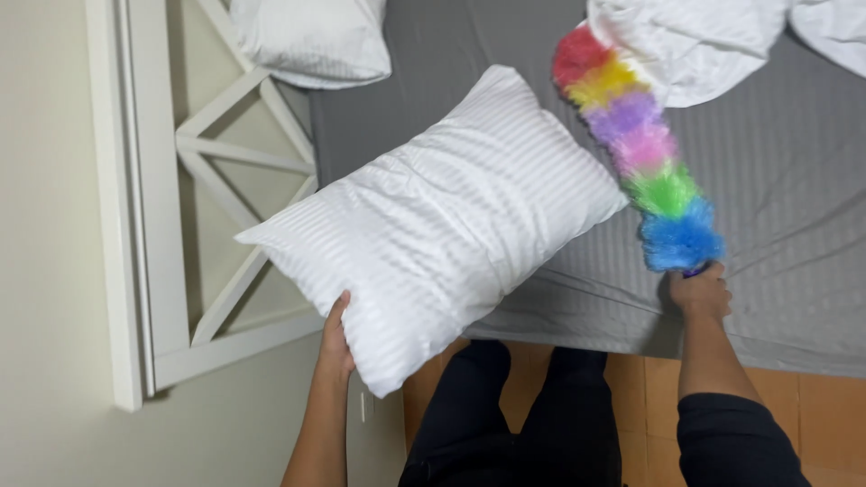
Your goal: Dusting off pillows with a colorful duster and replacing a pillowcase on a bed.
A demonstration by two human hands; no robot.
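White pillow (433, 225) slanting from headboard (225, 180) toward duster (645, 153), left hand (336, 341) gripping its near corner, right hand (699, 290) closed around duster handle, grey bed sheet (794, 180), orange tiled floor (812, 397)

Open grey bed (794, 225) sheet lies at three o'clock; the big white pillow (433, 225) blocks centre, the white headboard (216, 180) closes off nine o'clock.

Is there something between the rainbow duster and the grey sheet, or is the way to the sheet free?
Nothing visible blocks it. The rainbow duster, held by the right hand, lies over the bare grey sheet. The striped pillow, gripped by the left hand, is beside it, and the white bedding covers only its red tip.
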